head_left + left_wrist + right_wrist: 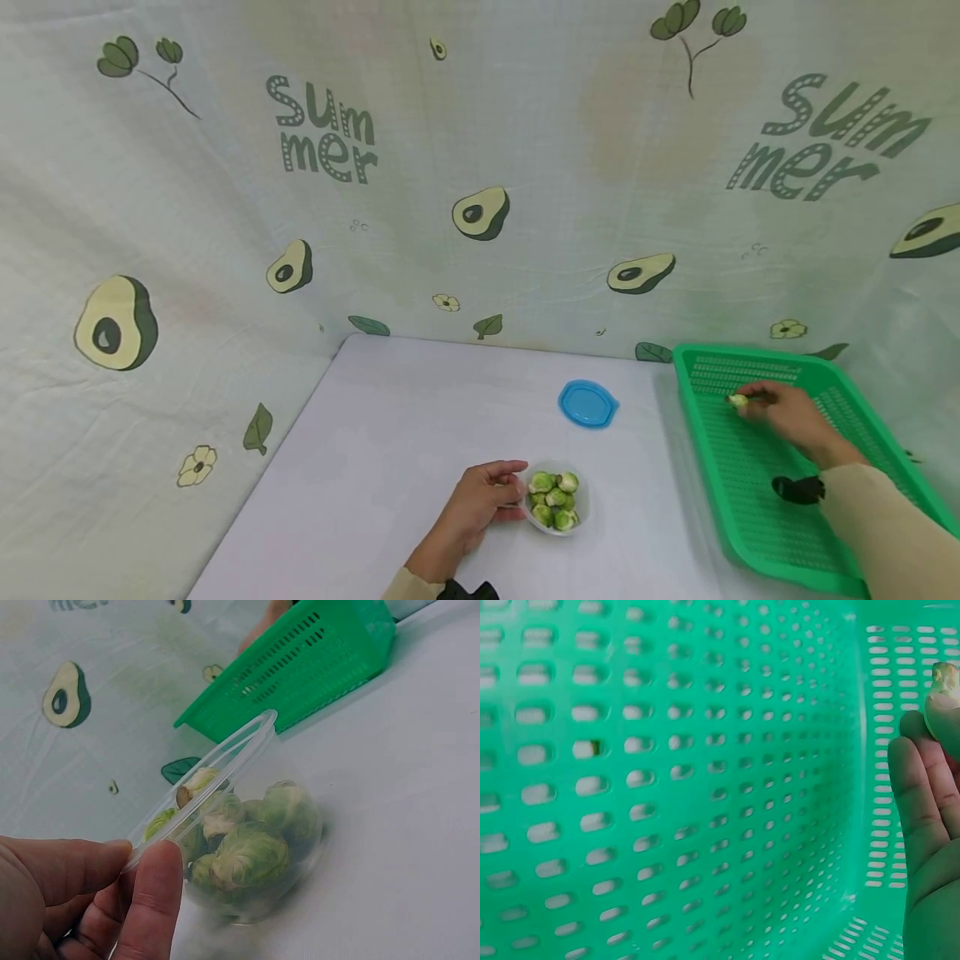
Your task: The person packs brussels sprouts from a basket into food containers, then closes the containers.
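My left hand pinches the rim of a clear plastic bowl between thumb and fingers. Several green Brussels sprouts fill the bowl, which stands on the white table. Over at the right, my right hand is inside the green basket and pinches a single Brussels sprout. In the right wrist view that Brussels sprout shows its pale cut end at the thumb, cropped by the frame edge. No other sprouts show in the basket.
A blue lid lies on the white table behind the bowl. The perforated basket's raised walls stand along the right side. A printed cloth hangs behind the table and along its left.
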Tool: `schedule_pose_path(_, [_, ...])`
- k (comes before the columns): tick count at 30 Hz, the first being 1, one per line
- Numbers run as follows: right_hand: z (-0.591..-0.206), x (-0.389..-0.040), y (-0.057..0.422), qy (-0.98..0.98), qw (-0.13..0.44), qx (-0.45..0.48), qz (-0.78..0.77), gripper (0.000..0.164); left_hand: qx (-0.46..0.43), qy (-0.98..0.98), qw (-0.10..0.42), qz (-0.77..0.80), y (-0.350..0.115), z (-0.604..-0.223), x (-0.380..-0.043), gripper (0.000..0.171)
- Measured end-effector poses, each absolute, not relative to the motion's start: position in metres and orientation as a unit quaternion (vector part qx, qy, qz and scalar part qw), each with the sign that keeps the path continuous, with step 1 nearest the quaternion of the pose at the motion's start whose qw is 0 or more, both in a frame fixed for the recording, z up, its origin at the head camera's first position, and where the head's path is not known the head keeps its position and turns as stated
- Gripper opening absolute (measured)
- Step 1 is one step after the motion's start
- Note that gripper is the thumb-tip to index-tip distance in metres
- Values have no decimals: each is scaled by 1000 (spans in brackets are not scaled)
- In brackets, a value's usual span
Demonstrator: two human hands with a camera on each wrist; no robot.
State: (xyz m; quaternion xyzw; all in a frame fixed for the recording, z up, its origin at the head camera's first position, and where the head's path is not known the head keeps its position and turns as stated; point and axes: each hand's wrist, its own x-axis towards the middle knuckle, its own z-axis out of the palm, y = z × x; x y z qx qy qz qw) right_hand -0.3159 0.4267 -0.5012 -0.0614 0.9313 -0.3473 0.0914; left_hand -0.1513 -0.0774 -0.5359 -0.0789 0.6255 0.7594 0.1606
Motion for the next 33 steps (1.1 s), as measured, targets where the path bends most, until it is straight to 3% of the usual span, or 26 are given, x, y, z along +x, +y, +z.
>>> schedule_pose_path(18, [-461,-287,401,917,56,-55,-391,68,-73,625,162,760,-78,-539,-151,45])
schedule_pose_path(33, [-444,-265,372,898,-19,-70,-434,56,-80,628,165,756,-79,-537,-151,45])
